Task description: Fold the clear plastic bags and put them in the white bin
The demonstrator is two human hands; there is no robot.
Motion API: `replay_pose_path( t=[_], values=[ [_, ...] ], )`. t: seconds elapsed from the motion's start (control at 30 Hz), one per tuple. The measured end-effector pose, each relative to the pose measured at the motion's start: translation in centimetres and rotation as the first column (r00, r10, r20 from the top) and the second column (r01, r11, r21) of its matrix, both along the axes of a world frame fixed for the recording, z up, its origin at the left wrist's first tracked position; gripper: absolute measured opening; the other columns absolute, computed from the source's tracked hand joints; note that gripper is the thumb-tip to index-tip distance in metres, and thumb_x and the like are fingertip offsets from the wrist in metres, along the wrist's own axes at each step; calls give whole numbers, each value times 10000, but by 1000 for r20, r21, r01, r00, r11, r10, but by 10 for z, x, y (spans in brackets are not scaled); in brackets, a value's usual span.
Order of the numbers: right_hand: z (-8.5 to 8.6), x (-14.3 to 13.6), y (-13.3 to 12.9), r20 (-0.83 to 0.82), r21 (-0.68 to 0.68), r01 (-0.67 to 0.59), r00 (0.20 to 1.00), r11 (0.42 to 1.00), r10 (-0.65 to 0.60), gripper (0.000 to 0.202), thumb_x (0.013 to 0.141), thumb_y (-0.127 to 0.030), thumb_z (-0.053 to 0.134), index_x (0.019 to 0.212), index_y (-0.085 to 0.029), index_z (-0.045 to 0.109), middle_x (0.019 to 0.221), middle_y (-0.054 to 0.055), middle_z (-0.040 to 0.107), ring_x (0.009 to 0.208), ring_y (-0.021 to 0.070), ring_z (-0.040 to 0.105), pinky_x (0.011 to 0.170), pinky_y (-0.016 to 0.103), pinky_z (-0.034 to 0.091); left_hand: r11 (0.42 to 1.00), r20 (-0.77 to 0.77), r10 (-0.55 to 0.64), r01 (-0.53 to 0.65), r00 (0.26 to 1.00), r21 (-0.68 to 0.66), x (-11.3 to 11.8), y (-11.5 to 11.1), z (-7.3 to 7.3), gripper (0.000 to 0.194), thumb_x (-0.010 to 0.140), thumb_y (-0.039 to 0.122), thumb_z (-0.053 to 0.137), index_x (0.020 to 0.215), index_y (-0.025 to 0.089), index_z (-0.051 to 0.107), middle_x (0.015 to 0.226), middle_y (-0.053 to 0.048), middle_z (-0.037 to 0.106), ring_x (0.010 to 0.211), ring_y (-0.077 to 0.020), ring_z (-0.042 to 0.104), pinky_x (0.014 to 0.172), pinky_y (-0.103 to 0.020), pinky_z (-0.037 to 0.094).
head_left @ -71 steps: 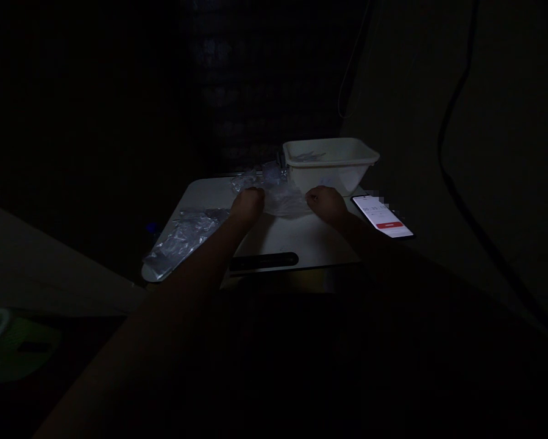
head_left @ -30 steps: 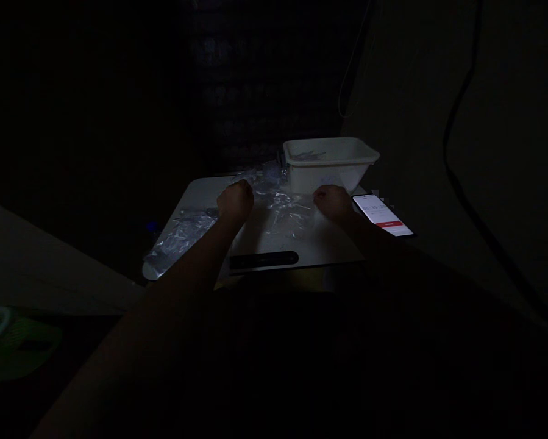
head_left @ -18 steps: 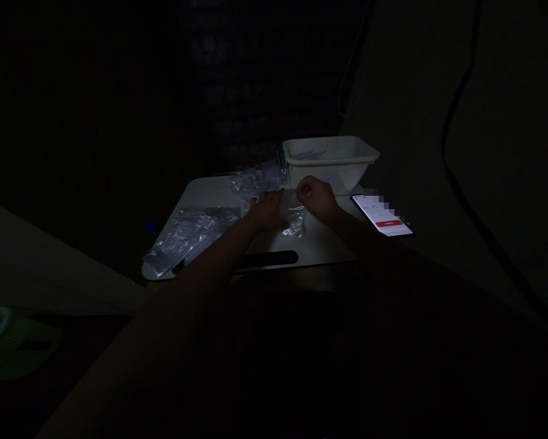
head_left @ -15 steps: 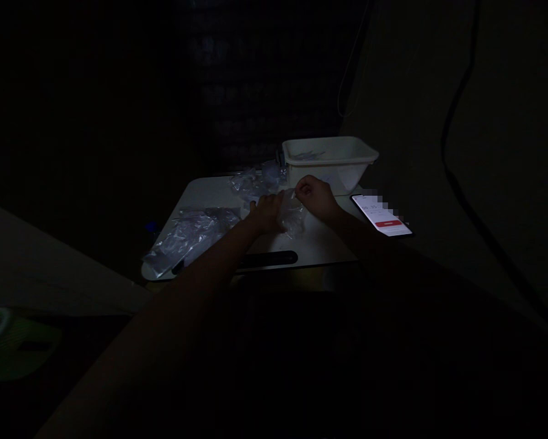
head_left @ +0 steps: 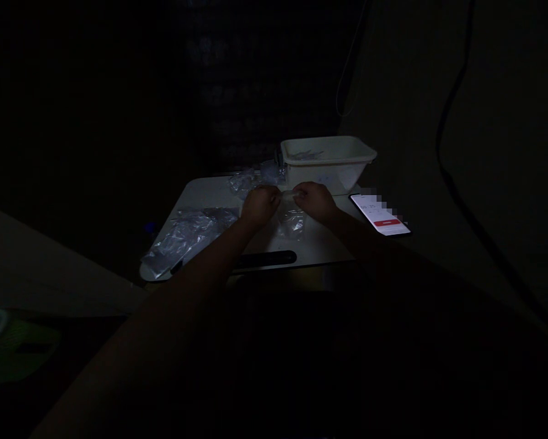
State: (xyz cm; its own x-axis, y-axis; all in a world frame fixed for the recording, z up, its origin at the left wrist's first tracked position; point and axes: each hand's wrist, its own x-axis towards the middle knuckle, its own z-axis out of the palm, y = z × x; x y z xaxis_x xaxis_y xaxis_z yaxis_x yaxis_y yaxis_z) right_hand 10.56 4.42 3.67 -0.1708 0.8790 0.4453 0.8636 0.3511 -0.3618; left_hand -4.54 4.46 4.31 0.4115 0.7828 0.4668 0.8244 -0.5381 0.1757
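A small clear plastic bag (head_left: 292, 222) hangs between my hands over the white table (head_left: 328, 247). My left hand (head_left: 261, 205) pinches its upper left corner, fingers closed. On the other side, my right hand (head_left: 317, 200) grips the upper right corner in the same way. The top edge of the bag runs nearly straight from one hand to the other. What the bag contains, if anything, is too dim to make out. Left of my left hand lies a heap of clear plastic bags (head_left: 191, 235), and more crumpled plastic (head_left: 244, 182) sits behind it.
A white plastic tub (head_left: 323, 174) with some thin clear pieces inside stands at the back right. A lit phone (head_left: 381, 214) lies by the table's right edge. A black slot (head_left: 269, 258) runs along the front. A green basket (head_left: 20, 350) is low at left; the room is dark.
My left hand has gone from lying spread over the bag to pinching its upper left corner. The bag's top edge is now stretched between both hands. My right hand has hardly moved.
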Motion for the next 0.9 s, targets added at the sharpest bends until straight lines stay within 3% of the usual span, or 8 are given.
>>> replay_pose_path(
  t=[0.13,0.37,0.6,0.73,0.9],
  values=[
    [3,4,1,87,11,61,994,998,-62,230,678,-188,393,764,-148,603,832,73,592,785,165,518,688,250,366,1000,42,12,-12,999,19,-3,1,1,223,711,178,381,780,126,587,803,-64,610,758,-159,533,702,-258,383],
    [4,11,0,87,-20,117,990,993,-115,215,685,-237,415,762,-164,602,861,55,602,840,179,506,756,294,340,997,159,72,-68,985,-29,-10,4,4,237,716,193,370,776,126,589,791,-57,614,718,-146,541,661,-238,385],
    [0,17,1,-56,-84,69,996,994,-73,175,663,-225,456,727,-165,608,792,24,625,763,136,544,722,253,368,985,354,166,-141,921,-96,-21,12,5,215,696,223,406,677,123,595,709,-43,618,658,-127,542,628,-212,384],
    [2,17,4,-235,-139,39,969,990,-71,163,638,-176,473,705,-137,617,740,32,630,687,120,558,631,209,399,976,535,209,-137,819,-172,-26,18,5,193,669,241,435,583,130,567,598,-23,596,599,-117,538,577,-203,391],
    [6,21,5,-415,-124,-25,910,992,-29,154,622,-150,478,669,-106,618,682,46,623,644,120,558,603,215,412,972,787,198,-15,584,-234,-27,20,8,176,627,244,480,491,137,508,474,10,524,484,-90,503,511,-197,390]
  ],
)
